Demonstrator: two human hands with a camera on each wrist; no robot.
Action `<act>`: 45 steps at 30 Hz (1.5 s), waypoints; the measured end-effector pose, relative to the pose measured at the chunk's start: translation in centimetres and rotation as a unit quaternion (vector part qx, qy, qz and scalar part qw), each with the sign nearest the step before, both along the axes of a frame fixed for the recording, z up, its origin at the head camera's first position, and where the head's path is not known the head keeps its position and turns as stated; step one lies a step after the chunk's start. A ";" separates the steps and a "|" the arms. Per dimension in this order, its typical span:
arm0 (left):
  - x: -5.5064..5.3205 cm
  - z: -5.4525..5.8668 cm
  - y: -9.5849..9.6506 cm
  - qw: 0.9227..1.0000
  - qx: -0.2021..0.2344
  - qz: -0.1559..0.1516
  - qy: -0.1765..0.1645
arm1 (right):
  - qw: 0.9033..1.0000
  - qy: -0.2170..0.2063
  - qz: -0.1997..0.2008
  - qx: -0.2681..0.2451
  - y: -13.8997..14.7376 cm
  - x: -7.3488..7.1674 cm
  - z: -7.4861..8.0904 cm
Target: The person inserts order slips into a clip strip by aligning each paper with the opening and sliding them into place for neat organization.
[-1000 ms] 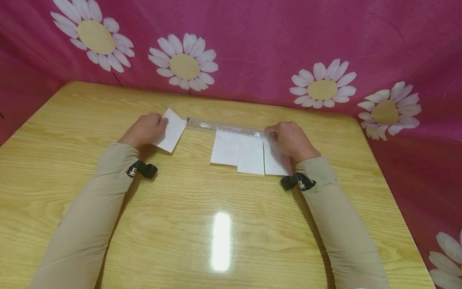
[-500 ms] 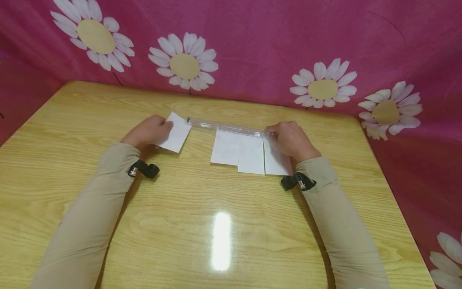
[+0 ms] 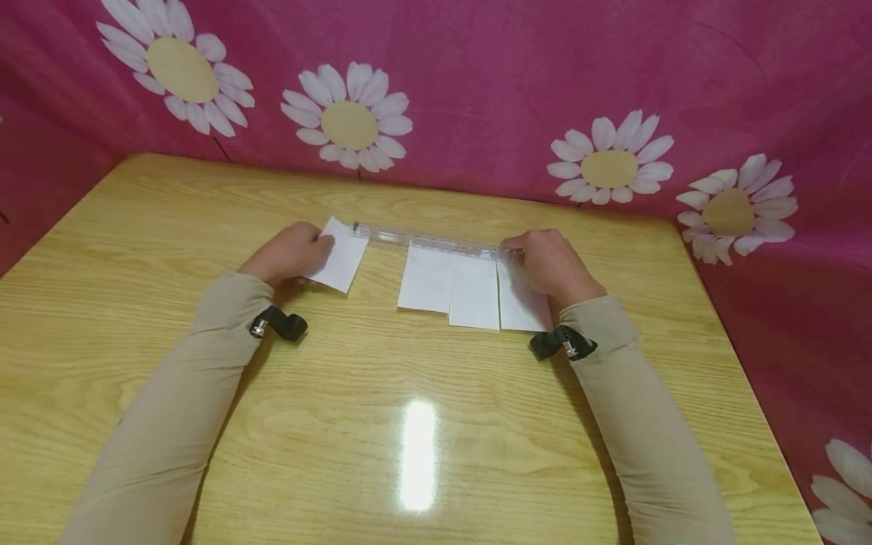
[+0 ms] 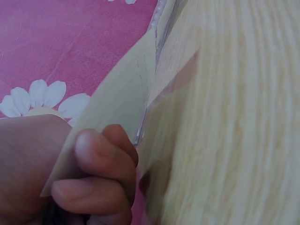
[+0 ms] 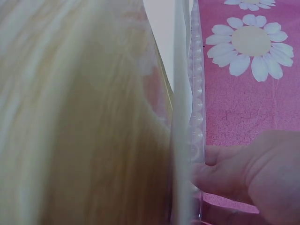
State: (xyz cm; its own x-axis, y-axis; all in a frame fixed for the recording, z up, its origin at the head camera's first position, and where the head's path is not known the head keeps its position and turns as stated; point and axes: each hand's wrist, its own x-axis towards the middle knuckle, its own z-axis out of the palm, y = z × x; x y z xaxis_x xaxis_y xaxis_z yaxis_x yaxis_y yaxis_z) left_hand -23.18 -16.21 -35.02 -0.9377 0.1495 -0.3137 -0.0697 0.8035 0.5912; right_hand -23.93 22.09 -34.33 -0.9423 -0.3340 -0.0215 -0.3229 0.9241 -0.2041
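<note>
My left hand (image 3: 294, 253) pinches a white slip of paper (image 3: 343, 261) between thumb and curled fingers. Its upper right corner overlaps the left end of a clear plastic strip (image 3: 388, 235). In the left wrist view the slip (image 4: 119, 101) stands tilted, its far edge right at the strip. Bead-like bumps run along the strip (image 5: 197, 89) in the right wrist view. My right hand (image 3: 550, 261) grips the strip's right end, the thumb against it. Three white slips hang side by side below the strip: a left one (image 3: 424, 280), a middle one (image 3: 473, 291), and a right one (image 3: 521, 299), partly behind my right hand.
Everything is over a glossy wood-grain table (image 3: 341, 424) that reflects a bright light. A pink cloth (image 3: 477, 91) with large daisies stands behind the table's far edge and along both sides. Each wrist wears a black band (image 3: 279, 324) with a small camera.
My left hand has moved slightly right and toward me with its slip, bringing the slip across the strip's left end. The right hand, the strip and the three slips have stayed put.
</note>
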 end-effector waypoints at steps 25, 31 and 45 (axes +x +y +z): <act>0.0 -0.4 0.8 0.999 0.024 0.003 -0.024 | 1.000 -0.005 -0.001 -0.008 0.1 0.1 0.1; -0.1 -0.5 1.1 1.000 0.014 0.002 -0.015 | 1.000 -0.011 -0.006 -0.014 0.1 0.1 0.0; -0.1 -0.7 2.1 1.000 0.017 0.003 -0.012 | 1.000 -0.018 -0.001 -0.014 0.3 0.0 0.1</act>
State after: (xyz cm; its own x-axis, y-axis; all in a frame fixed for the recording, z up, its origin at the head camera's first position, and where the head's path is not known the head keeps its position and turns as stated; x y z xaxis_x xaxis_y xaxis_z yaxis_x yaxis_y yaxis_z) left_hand -23.29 -14.13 -35.70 -0.9308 0.1550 -0.3310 -0.0888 0.7826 0.6161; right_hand -23.90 22.40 -34.21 -0.9415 -0.3339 -0.0455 -0.3140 0.9183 -0.2410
